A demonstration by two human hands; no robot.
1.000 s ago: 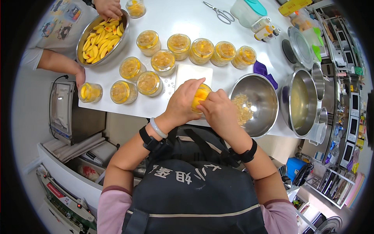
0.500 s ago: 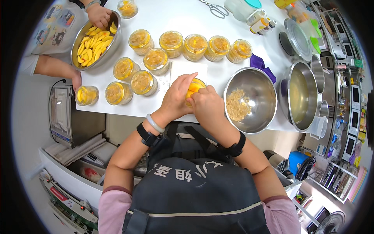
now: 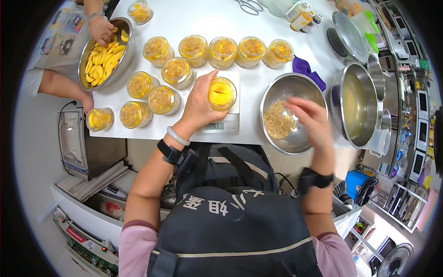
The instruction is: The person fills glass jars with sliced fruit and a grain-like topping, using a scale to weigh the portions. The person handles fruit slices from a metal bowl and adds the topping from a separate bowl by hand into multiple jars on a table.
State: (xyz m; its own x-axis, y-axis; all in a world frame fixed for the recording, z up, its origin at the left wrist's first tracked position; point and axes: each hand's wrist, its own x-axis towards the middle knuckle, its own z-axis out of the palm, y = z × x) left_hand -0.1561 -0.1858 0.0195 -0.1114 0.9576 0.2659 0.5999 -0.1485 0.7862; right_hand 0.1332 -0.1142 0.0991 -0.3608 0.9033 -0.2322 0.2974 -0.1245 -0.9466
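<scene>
My left hand [image 3: 199, 102] is wrapped round the side of a glass jar [image 3: 229, 101] over the kitchen scale [image 3: 224, 129]. Yellow peach slices [image 3: 220, 93] show at the jar's open mouth. Blurred by motion, my right hand [image 3: 310, 117] is above the steel bowl [image 3: 302, 147], fingers stretched out and nothing seen in them. Below those fingers lies a heap of pale amber, jelly-like pieces [image 3: 277, 123]. Several filled jars [image 3: 223, 52] stand behind and to the left of the scale, most topped with similar amber pieces.
At left, another person's hand [image 3: 101, 30] is at a steel bowl of peach slices [image 3: 107, 62]; their other hand [image 3: 87, 100] is near a jar [image 3: 100, 119]. A purple cloth [image 3: 308, 74] and a large bowl of yellowish liquid [image 3: 354, 106] are at right.
My right hand has left the jar and moved right, over the bowl of amber pieces. My left hand still holds the jar; its mouth and the scale's display now show.
</scene>
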